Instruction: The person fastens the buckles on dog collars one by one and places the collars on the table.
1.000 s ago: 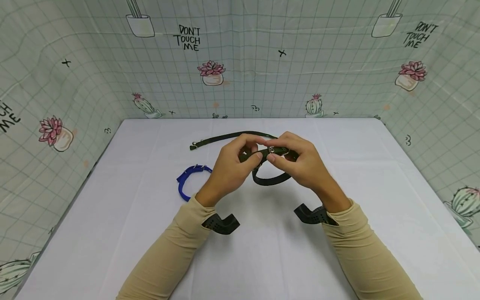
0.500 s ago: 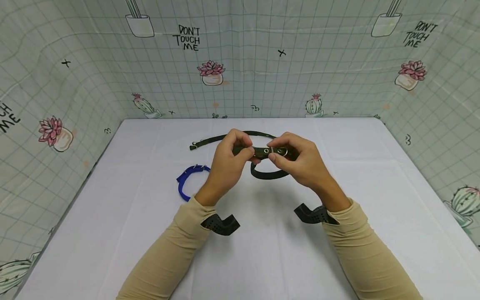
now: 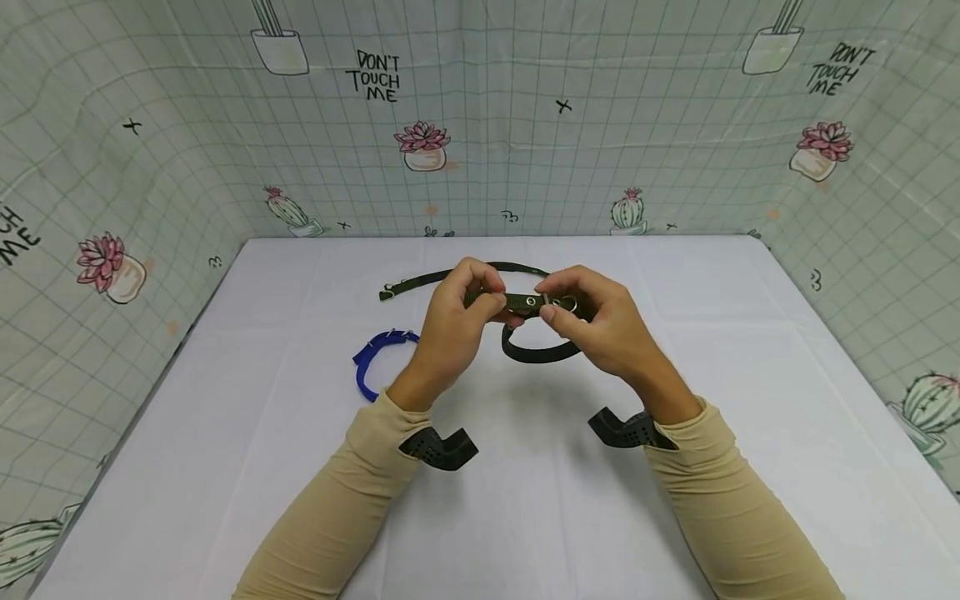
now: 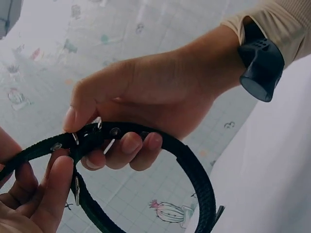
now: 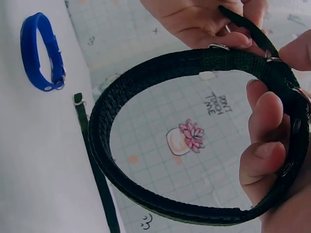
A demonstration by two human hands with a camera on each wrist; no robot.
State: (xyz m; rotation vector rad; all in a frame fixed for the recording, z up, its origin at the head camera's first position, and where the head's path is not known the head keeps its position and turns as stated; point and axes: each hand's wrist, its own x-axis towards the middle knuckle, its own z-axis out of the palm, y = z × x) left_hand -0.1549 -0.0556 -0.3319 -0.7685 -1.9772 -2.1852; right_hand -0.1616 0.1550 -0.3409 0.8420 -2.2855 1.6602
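Above the table, both hands hold a dark green collar (image 3: 525,303) with metal eyelets and a buckle; its band hangs below in a loop. My left hand (image 3: 453,329) pinches the strap's tail between thumb and fingers. On the buckle (image 5: 275,59) side, my right hand (image 3: 603,325) grips the band, thumb and index finger at the metal frame. In the right wrist view the tail runs through that frame towards the left hand (image 5: 194,19). A D-ring (image 4: 77,189) hangs from the band in the left wrist view. Part of the band is hidden behind the right fingers.
A blue collar (image 3: 362,371) lies curled on the white table (image 3: 262,433), left of the hands and partly covered by the left wrist. Behind the hands a dark green strap (image 3: 435,277) with a metal ring stretches across the tabletop. Patterned cloth (image 3: 480,150) surrounds the back and sides.
Over the last second my left hand has moved left, away from the right, drawing the tail out so its eyelets show. Since half a second ago both hands have barely moved.
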